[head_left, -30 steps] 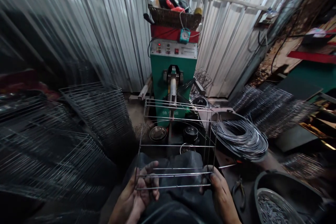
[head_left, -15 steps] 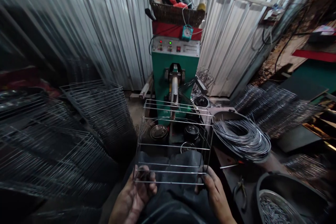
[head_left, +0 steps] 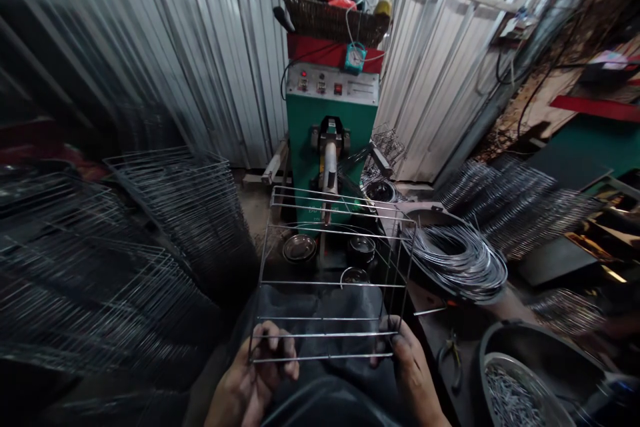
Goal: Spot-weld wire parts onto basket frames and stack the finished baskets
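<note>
A rectangular metal wire rack (head_left: 330, 285) spans the space over my lap, its far end against the electrode arm of a green spot welding machine (head_left: 305, 133). At the near left corner my left hand (head_left: 263, 367) has its fingers curled around the wires, palm turned up. My right hand (head_left: 403, 360) grips the near right corner, thumb on the outside. Beyond the rack, the machine's metal arm (head_left: 330, 170) points toward me; whether the wires touch its tip I cannot tell. Small round bowls (head_left: 299, 249) sit below it, seen through the wires.
Stacks of wire grids (head_left: 185, 207) stand at the left. To the right lie a coil of wire (head_left: 457, 260), a pair of pliers (head_left: 454, 360) and a dark basin (head_left: 545, 340) containing a bowl of small metal pieces (head_left: 515, 393). A wicker basket (head_left: 335, 19) tops the machine.
The rack's near edge has dropped slightly toward me, with both hands still on it. The green light on the machine's panel has gone out. The whole view has shifted a little.
</note>
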A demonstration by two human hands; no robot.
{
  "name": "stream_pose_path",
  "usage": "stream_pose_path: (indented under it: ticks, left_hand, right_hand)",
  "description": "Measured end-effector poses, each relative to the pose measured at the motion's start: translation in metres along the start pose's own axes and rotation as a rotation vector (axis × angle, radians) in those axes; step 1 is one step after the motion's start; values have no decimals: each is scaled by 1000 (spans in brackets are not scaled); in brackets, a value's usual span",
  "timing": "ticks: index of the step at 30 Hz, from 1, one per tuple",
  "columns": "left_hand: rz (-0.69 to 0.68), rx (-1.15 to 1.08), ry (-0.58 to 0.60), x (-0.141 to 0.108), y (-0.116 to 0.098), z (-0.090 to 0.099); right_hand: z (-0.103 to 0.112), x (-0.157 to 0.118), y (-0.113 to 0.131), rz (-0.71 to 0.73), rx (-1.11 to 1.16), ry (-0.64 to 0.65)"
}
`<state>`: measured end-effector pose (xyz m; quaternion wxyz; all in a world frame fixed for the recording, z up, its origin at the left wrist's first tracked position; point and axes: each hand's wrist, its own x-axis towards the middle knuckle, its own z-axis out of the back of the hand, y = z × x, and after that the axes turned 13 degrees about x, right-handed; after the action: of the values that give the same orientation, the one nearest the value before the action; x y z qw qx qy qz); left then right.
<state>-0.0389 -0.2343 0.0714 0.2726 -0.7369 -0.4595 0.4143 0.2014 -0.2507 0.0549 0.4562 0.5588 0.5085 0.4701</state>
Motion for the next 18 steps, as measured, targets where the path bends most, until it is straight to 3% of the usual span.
stream_pose_path:
  ticks: [8, 13, 18]
  left_hand:
    - [8, -25, -44, 0, -5, -6]
    - [58, 54, 20, 5, -4, 16]
    - [116, 130, -47, 2, 9, 39]
  right_hand:
    - [-2, -1, 3, -41, 0, -2]
    - [6, -2, -12, -30, -46, -4]
    - [10, -2, -51, -96, -37, 95]
